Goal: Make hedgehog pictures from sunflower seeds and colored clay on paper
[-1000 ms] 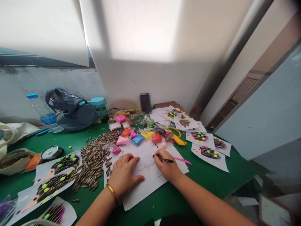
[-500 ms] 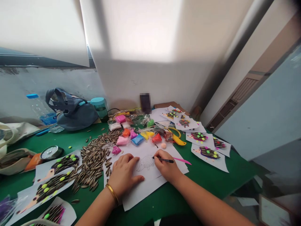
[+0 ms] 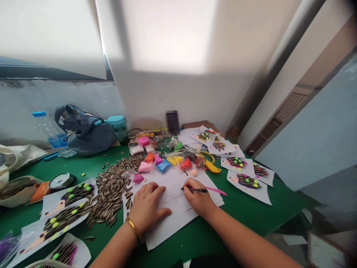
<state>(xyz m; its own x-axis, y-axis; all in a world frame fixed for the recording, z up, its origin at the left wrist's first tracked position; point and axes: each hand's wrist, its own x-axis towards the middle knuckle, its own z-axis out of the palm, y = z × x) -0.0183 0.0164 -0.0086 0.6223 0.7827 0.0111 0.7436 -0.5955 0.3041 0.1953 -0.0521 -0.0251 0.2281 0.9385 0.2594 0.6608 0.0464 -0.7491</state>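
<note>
White paper (image 3: 167, 230) lies on the green table, bearing a pencil-like outline of a hedgehog (image 3: 173, 192). My left hand (image 3: 147, 203) rests flat on the paper's left part, fingers apart, a gold bangle on its wrist. To the right of the outline, my right hand (image 3: 197, 195) grips a black pen (image 3: 200, 190), its tip at the outline's right edge. A pink plastic strip (image 3: 217, 191) lies just beyond that hand. Striped sunflower seeds (image 3: 110, 190) are heaped left of the paper.
Packets of coloured clay (image 3: 164, 165) and a yellow-handled tool (image 3: 212, 166) lie behind the paper. Finished seed hedgehogs on paper (image 3: 262, 195) are at both sides. A round metal tin (image 3: 60, 180), a blue bag (image 3: 90, 136) and a teal-lidded jar (image 3: 118, 128) stand left.
The pen tip has shifted very slightly at the outline's right edge. My left hand has stayed in place.
</note>
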